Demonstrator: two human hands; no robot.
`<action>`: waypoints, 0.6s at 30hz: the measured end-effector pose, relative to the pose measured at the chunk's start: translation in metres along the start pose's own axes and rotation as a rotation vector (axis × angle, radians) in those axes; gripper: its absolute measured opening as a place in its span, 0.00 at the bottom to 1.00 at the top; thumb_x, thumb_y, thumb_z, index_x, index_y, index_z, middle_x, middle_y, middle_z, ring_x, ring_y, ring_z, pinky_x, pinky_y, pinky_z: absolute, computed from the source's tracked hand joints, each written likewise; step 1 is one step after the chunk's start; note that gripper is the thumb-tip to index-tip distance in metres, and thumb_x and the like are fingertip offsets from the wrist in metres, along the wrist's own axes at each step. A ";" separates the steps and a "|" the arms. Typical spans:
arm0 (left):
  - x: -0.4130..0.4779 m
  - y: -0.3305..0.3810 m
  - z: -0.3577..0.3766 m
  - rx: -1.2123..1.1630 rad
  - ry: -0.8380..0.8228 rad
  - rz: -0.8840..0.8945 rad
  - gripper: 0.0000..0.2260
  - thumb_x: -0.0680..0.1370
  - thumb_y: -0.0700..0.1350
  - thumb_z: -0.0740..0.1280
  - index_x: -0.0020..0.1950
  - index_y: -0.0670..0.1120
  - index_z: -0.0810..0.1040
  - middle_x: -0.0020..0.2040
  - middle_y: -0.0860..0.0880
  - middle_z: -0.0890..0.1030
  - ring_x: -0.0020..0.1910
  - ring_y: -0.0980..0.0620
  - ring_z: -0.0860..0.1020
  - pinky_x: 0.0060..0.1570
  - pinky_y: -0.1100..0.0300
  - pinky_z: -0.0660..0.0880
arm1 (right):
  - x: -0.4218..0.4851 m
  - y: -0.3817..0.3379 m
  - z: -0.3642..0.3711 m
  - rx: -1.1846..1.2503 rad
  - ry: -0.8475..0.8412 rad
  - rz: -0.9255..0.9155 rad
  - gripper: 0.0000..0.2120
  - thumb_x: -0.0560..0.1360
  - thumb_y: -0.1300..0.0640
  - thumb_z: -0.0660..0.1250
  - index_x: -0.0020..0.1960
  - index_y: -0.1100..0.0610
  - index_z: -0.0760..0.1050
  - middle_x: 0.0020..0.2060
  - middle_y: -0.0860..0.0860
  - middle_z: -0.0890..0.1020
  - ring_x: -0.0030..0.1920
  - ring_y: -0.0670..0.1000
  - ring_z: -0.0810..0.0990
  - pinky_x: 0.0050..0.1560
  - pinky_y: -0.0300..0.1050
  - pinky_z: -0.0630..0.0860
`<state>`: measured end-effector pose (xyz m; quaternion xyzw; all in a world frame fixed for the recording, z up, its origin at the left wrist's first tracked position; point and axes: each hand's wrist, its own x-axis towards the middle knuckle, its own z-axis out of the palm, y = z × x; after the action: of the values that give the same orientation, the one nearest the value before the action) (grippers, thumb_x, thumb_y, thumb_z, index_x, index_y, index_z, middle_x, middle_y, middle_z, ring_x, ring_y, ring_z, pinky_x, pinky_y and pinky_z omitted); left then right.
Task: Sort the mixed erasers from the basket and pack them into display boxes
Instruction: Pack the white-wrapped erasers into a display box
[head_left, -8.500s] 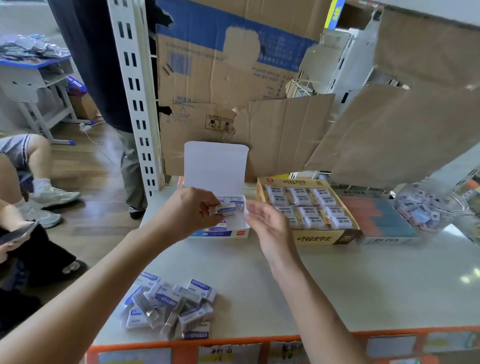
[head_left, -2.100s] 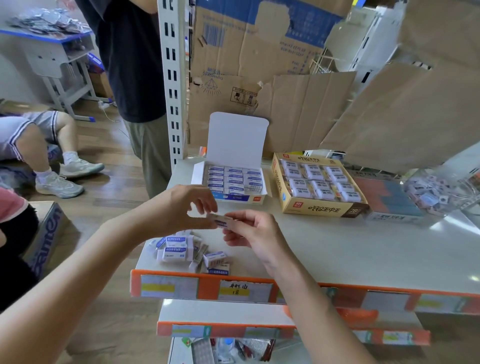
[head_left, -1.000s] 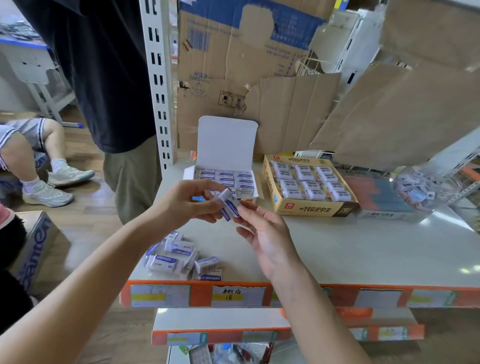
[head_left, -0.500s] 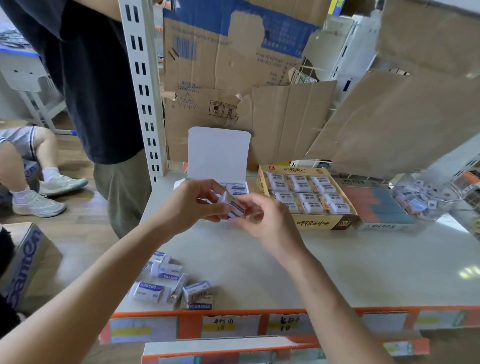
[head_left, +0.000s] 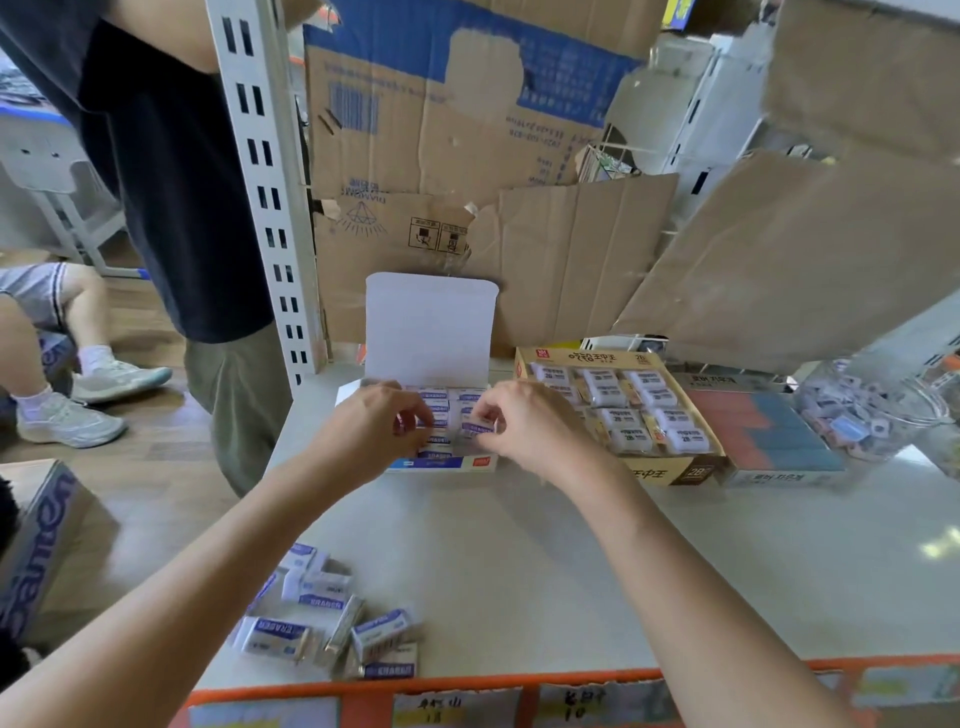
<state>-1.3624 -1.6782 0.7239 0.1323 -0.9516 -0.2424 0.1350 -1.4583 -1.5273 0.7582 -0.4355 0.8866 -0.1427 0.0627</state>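
A white display box (head_left: 431, 332) with its lid upright stands at the middle of the shelf, filled with rows of blue-and-white erasers. Both my hands are over it. My right hand (head_left: 524, 423) pinches one blue-and-white eraser (head_left: 475, 428) down among the rows. My left hand (head_left: 374, 431) has its fingers curled over the box's left rows; what they touch is hidden. A loose pile of the same erasers (head_left: 322, 618) lies near the shelf's front left edge.
A yellow box of 2B erasers (head_left: 623, 415) stands right of the white box, then a red-and-blue box (head_left: 769, 441) and a clear basket of mixed erasers (head_left: 862, 410). Cardboard sheets lean behind. A person stands at the left by the upright post (head_left: 265, 192).
My hands moved forward from above the shelf's middle down onto the white box, carrying the eraser into it. The view has shifted a little.
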 end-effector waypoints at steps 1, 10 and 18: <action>0.001 -0.001 0.001 0.020 0.002 0.003 0.06 0.74 0.47 0.70 0.49 0.47 0.82 0.41 0.52 0.74 0.40 0.54 0.70 0.38 0.65 0.66 | 0.002 -0.001 0.000 -0.033 -0.030 -0.004 0.09 0.73 0.58 0.69 0.52 0.55 0.79 0.50 0.51 0.81 0.48 0.50 0.76 0.45 0.41 0.69; 0.003 -0.001 0.003 0.043 -0.020 -0.032 0.04 0.74 0.45 0.70 0.46 0.47 0.80 0.43 0.50 0.75 0.43 0.53 0.71 0.44 0.59 0.74 | 0.013 -0.008 -0.005 -0.285 -0.066 -0.056 0.11 0.72 0.63 0.68 0.54 0.61 0.77 0.51 0.56 0.81 0.54 0.56 0.77 0.53 0.48 0.73; 0.006 -0.003 0.003 0.044 -0.048 -0.056 0.04 0.74 0.44 0.69 0.46 0.46 0.79 0.44 0.49 0.75 0.43 0.53 0.71 0.41 0.63 0.70 | 0.014 -0.005 -0.008 -0.177 -0.086 -0.083 0.10 0.72 0.56 0.71 0.52 0.53 0.78 0.50 0.51 0.80 0.50 0.51 0.74 0.44 0.42 0.64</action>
<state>-1.3683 -1.6813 0.7210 0.1559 -0.9556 -0.2282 0.1026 -1.4651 -1.5400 0.7678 -0.4814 0.8734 -0.0476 0.0562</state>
